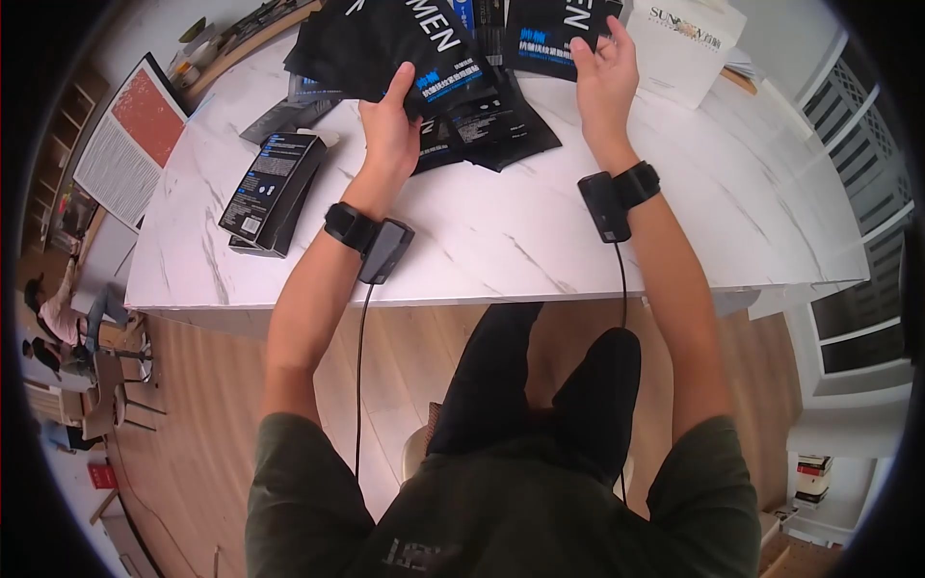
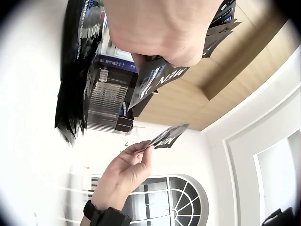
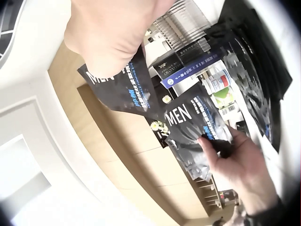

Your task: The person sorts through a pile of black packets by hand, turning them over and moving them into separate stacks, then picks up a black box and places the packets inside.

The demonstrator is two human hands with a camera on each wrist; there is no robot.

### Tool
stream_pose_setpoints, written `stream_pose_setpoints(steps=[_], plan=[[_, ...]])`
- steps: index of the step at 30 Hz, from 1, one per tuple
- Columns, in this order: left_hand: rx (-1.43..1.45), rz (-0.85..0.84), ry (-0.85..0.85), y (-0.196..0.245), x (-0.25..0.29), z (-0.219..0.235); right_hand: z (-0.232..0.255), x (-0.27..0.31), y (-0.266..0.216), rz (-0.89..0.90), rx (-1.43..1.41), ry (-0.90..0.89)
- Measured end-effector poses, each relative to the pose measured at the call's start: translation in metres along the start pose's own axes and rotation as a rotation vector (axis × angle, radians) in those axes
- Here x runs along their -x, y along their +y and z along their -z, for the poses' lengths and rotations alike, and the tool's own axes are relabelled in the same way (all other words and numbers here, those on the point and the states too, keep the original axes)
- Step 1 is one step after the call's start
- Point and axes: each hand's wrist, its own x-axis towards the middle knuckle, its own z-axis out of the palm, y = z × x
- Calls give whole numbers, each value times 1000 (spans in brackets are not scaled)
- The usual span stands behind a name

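Clamped between thumb and fingers of left hand [image 1: 390,130]: black MEN pouch [image 1: 440,60], reaching onward past hand, long axis leaning slightly left. Pinched in right hand [image 1: 609,89], by its right side: second pouch [image 1: 547,37], lying left of that hand, so between both, but nearer right; far end out of head view. Just right of left hand, lower, apparently resting on table [image 1: 482,236]: loose pouches [image 1: 515,130]. Well left of left hand: black box [image 1: 272,183].
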Motion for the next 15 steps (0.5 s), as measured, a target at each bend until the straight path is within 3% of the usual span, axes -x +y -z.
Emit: stream_pose_setpoints(steps=[4, 7, 11, 14, 15], plan=[[-93, 33, 57, 1, 6, -5, -4, -1, 0, -19, -36, 53], [-72, -76, 86, 0, 5, -8, 6, -5, -3, 27, 212, 70], [-121, -100, 118, -2, 0, 0, 6, -11, -14, 324, 369, 143], [-142, -192, 136, -3, -7, 4, 2, -6, -10, 483, 568, -54], [-139, -225, 145, -1, -7, 3, -4, 2, -10, 436, 531, -160]])
